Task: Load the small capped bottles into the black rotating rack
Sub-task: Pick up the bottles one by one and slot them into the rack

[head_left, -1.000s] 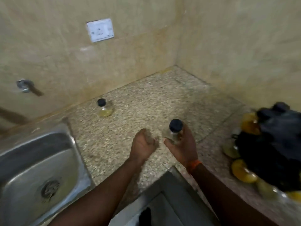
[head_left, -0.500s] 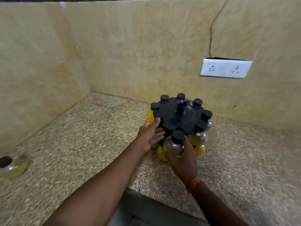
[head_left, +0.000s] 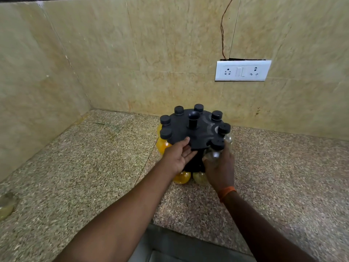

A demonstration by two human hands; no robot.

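Note:
The black rotating rack (head_left: 190,127) stands on the speckled counter near the back wall, with several black-capped bottles hanging round its top disc and yellow-filled ones lower down. My left hand (head_left: 179,154) grips the near edge of the disc, thumb on top. My right hand (head_left: 220,167) holds a small clear bottle (head_left: 214,153) with a black cap, its neck at a slot on the disc's near right edge. One more bottle (head_left: 5,206) lies blurred at the far left of the counter.
The speckled granite counter (head_left: 94,167) runs into a corner of beige tiled walls. A white socket plate (head_left: 242,70) with a wire above it sits on the back wall at the right. The counter's front edge lies below my arms.
The view swung from the sink side to the rack. My right hand carried the bottle to the rack's near right slot; my left hand took hold of the disc's edge.

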